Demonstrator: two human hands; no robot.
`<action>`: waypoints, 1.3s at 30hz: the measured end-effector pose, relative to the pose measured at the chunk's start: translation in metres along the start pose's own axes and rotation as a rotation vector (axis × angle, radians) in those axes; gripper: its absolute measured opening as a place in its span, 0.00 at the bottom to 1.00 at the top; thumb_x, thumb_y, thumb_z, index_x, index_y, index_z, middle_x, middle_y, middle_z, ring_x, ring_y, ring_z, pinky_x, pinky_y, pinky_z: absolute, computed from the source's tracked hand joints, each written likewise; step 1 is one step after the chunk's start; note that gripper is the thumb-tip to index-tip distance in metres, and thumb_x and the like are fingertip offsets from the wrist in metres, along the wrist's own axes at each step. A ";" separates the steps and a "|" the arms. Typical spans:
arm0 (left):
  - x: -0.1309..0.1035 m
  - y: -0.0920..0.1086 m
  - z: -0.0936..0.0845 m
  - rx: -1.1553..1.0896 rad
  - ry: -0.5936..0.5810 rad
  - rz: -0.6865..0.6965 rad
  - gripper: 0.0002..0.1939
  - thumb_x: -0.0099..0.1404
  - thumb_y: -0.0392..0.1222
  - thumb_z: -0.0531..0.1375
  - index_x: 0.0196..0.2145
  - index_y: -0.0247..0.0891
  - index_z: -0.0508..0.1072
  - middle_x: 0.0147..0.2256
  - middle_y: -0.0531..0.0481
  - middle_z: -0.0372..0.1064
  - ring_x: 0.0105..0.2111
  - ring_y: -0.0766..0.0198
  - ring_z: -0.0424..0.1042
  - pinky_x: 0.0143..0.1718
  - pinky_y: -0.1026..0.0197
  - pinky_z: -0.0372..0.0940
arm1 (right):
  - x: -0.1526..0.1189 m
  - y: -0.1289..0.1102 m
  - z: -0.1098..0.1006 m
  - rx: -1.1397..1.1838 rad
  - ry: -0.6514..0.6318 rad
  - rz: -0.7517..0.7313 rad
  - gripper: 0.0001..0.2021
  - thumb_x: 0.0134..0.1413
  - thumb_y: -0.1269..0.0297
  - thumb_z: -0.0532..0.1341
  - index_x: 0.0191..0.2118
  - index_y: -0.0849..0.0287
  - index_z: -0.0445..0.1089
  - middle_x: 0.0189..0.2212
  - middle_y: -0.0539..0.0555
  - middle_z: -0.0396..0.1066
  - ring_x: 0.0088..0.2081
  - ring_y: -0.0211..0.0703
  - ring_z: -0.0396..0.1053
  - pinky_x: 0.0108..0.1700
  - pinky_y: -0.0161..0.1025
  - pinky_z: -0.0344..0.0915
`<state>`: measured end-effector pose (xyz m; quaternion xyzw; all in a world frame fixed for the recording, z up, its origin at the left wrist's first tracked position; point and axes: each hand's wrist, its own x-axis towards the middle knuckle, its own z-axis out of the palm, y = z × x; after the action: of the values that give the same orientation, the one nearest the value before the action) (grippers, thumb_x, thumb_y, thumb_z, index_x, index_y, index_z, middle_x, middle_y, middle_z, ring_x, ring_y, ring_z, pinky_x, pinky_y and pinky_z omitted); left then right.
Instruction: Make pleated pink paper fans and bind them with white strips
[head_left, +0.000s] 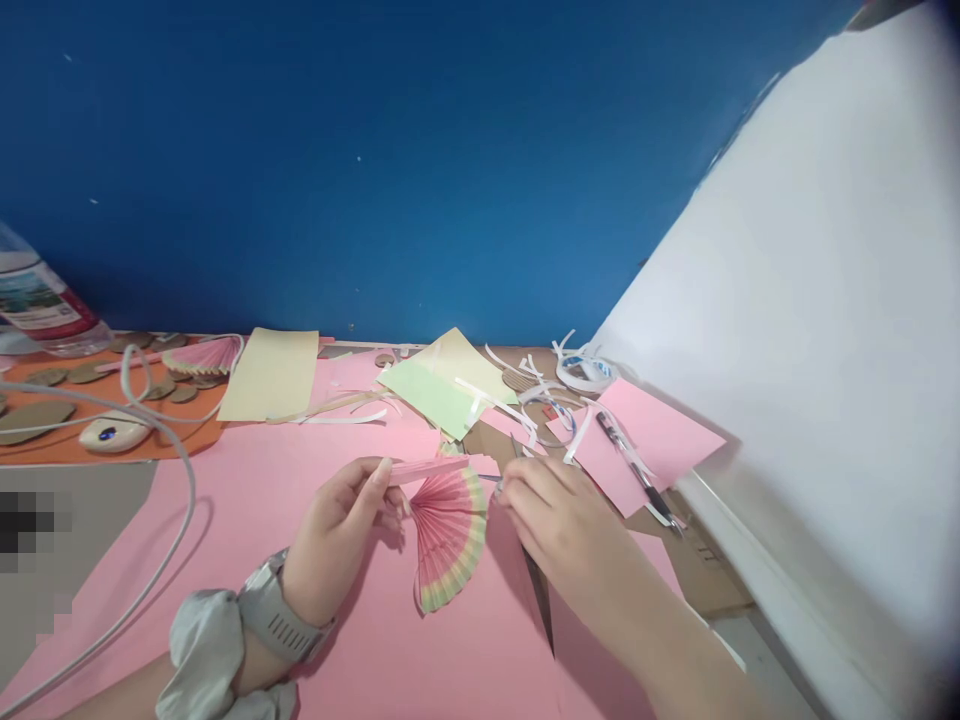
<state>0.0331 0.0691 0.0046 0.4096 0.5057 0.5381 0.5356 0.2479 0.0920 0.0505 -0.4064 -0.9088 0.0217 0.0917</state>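
Observation:
A pleated paper fan (454,535), pink with a yellow-green edge, hangs open over the pink paper sheet (480,660). Its folded pink strip (429,469) is pinched between the thumb and fingers of my left hand (352,515). To the right of the fan, the fingers of my right hand (551,500) are closed around something small that they mostly hide. A dark pointed blade (541,600) lies beneath that hand, its tip toward me.
Yellow and green paper squares (450,380), white paper strips and pink sheets (686,445) lie along the back. A pen (634,465) and tape roll (585,370) are at right. At left are a bottle (49,300), a white cable (191,490) and cardboard pieces.

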 end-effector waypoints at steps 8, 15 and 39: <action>0.002 -0.002 -0.001 0.011 -0.012 -0.010 0.13 0.66 0.49 0.53 0.38 0.36 0.67 0.23 0.56 0.63 0.21 0.67 0.67 0.22 0.61 0.68 | -0.001 -0.009 -0.004 0.324 -0.287 0.055 0.09 0.57 0.77 0.52 0.32 0.55 0.62 0.32 0.46 0.67 0.36 0.39 0.62 0.39 0.38 0.58; -0.002 -0.001 0.002 0.006 -0.145 -0.051 0.14 0.67 0.48 0.50 0.34 0.35 0.67 0.26 0.51 0.66 0.26 0.66 0.68 0.30 0.60 0.67 | -0.005 -0.004 -0.016 0.520 -0.319 0.161 0.07 0.61 0.67 0.54 0.30 0.54 0.62 0.32 0.45 0.66 0.36 0.38 0.62 0.37 0.35 0.56; -0.017 0.027 0.011 0.457 -0.098 0.024 0.14 0.67 0.49 0.49 0.29 0.39 0.64 0.18 0.59 0.61 0.17 0.71 0.63 0.21 0.68 0.61 | -0.008 -0.006 -0.005 0.475 -0.269 0.370 0.09 0.61 0.61 0.51 0.31 0.52 0.65 0.30 0.46 0.69 0.30 0.39 0.63 0.27 0.34 0.50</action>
<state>0.0408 0.0552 0.0341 0.5518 0.5830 0.3953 0.4465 0.2501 0.0817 0.0549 -0.5255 -0.7931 0.3026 0.0575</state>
